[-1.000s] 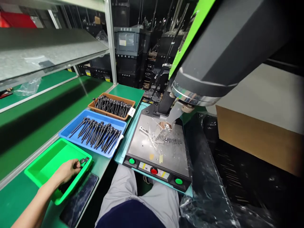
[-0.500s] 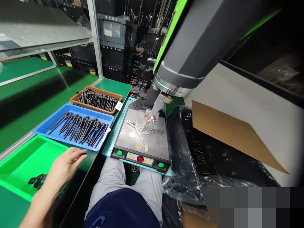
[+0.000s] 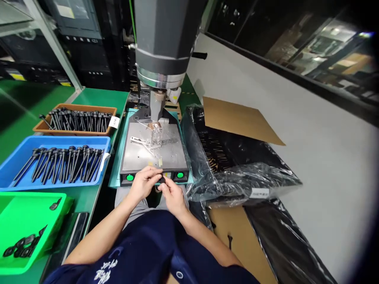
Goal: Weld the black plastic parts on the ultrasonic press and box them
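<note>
My left hand (image 3: 145,182) and my right hand (image 3: 173,195) meet in front of the machine's lower edge. Between their fingertips is a small black part (image 3: 161,179), mostly covered, pinched by both hands. Just beyond them lies the metal plate (image 3: 139,156) of the machine, with a clear plastic-wrapped fixture (image 3: 156,136) under the machine head (image 3: 161,59). Green buttons (image 3: 130,178) flank my hands. At the lower left, a green tray (image 3: 56,232) holds several small black parts (image 3: 23,246).
A blue tray (image 3: 14,157) and a brown tray (image 3: 44,128) hold many black rods with caps. On the right stands a box lined with black plastic (image 3: 237,179), under a cardboard flap (image 3: 239,120). A metal post (image 3: 55,43) rises at the left.
The view has turned right. My left hand has moved from beside the green and blue trays to in front of the machine. My right hand has come into view, meeting it at the small black part.
</note>
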A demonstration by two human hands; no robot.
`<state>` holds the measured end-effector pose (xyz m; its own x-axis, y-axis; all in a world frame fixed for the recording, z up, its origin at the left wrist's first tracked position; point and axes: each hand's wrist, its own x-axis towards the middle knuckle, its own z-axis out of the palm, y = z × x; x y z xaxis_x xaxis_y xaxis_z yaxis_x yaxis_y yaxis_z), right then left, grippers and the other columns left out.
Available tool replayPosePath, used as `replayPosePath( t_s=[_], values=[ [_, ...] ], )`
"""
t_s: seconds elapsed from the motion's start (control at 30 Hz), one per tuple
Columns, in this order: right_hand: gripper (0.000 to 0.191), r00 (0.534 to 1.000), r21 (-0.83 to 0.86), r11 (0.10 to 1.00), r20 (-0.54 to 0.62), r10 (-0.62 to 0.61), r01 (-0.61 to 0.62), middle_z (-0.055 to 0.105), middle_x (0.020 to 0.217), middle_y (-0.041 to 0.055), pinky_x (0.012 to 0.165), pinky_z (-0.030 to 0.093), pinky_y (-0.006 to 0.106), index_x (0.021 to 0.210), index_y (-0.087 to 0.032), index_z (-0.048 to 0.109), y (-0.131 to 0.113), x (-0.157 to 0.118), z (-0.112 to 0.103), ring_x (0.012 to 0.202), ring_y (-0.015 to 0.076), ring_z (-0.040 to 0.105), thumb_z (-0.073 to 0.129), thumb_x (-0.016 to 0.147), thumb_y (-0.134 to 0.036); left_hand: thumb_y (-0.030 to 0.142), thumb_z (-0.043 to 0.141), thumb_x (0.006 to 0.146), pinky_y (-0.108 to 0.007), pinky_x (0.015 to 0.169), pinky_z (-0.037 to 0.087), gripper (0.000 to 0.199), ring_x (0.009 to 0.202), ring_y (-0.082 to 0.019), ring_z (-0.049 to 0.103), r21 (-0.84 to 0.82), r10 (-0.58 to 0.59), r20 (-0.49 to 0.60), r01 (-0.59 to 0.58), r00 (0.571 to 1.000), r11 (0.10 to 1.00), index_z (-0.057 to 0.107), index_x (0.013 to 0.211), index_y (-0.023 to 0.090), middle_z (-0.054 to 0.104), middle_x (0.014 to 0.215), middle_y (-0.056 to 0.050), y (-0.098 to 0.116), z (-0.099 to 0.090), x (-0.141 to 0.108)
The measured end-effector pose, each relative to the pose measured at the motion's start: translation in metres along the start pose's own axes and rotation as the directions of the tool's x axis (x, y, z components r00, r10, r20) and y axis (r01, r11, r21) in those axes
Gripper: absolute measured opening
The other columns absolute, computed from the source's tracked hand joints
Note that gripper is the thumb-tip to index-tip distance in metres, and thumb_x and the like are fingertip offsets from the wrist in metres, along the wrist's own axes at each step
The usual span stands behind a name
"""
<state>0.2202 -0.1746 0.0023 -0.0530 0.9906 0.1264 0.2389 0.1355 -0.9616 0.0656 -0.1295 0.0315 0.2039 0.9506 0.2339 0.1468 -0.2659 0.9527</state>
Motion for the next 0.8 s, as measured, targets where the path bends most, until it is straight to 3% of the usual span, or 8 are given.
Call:
replayPosePath(
  t_s=[0.3, 0.53, 0.6, 0.7, 0.8],
  values=[
    [0.038, 0.996, -0.073, 0.994, -0.036, -0.081, 0.078, 0.071, 0.103, 0.0098, 0.084, 0.054, 0.035, 0.128, -0.019, 0.060, -0.001, 0.018, -0.005, 0.092, 0.0211, 0.066, 0.052, 0.093, -0.032, 0.036, 0.075, 0.076, -0.038, 0.090, 0.053, 0.022, 0.099, -0.024, 0.066, -0.166, -0.170, -0.102, 0.152, 0.980, 0.974, 0.078, 0.091, 0.019, 0.071, 0.101, -0.010, 0.001, 0.002, 0.002],
    [0.037, 0.998, -0.096, 0.993, -0.003, -0.065, 0.065, 0.070, 0.096, 0.0070, 0.078, 0.052, 0.033, 0.126, -0.022, 0.062, 0.002, 0.031, -0.001, 0.082, 0.0189, 0.063, 0.055, 0.090, -0.029, 0.037, 0.078, 0.072, -0.041, 0.094, 0.052, 0.024, 0.101, -0.026, 0.067, -0.269, -0.298, -0.038, 0.277, 0.954, 0.922, 0.078, 0.088, 0.019, 0.073, 0.104, -0.010, -0.007, -0.007, 0.004],
    [0.037, 1.000, -0.030, 0.999, 0.025, -0.011, 0.012, 0.068, 0.090, 0.0046, 0.070, 0.050, 0.030, 0.125, -0.023, 0.062, 0.005, 0.034, 0.001, 0.073, 0.0159, 0.060, 0.057, 0.089, -0.029, 0.036, 0.078, 0.072, -0.041, 0.094, 0.052, 0.022, 0.101, -0.026, 0.067, -0.265, -0.313, -0.036, 0.293, 0.949, 0.919, 0.078, 0.087, 0.019, 0.074, 0.104, -0.010, -0.012, -0.011, 0.005],
    [0.036, 0.977, 0.197, 0.967, 0.172, 0.128, -0.161, 0.065, 0.078, 0.0007, 0.052, 0.042, 0.024, 0.122, -0.022, 0.063, 0.011, 0.038, 0.004, 0.055, 0.0102, 0.050, 0.057, 0.087, -0.030, 0.035, 0.079, 0.072, -0.040, 0.092, 0.052, 0.020, 0.099, -0.025, 0.068, -0.256, -0.335, -0.020, 0.319, 0.942, 0.912, 0.077, 0.083, 0.019, 0.074, 0.100, -0.010, -0.019, -0.015, 0.006],
    [0.034, 0.947, 0.314, 0.907, 0.244, 0.208, -0.280, 0.063, 0.075, -0.0004, 0.046, 0.037, 0.021, 0.116, -0.019, 0.062, 0.017, 0.041, 0.006, 0.050, 0.0076, 0.046, 0.060, 0.084, -0.032, 0.035, 0.077, 0.073, -0.039, 0.089, 0.053, 0.019, 0.097, -0.025, 0.068, -0.264, -0.337, 0.021, 0.330, 0.941, 0.906, 0.077, 0.083, 0.019, 0.074, 0.099, -0.010, -0.023, -0.017, 0.008]
  ],
)
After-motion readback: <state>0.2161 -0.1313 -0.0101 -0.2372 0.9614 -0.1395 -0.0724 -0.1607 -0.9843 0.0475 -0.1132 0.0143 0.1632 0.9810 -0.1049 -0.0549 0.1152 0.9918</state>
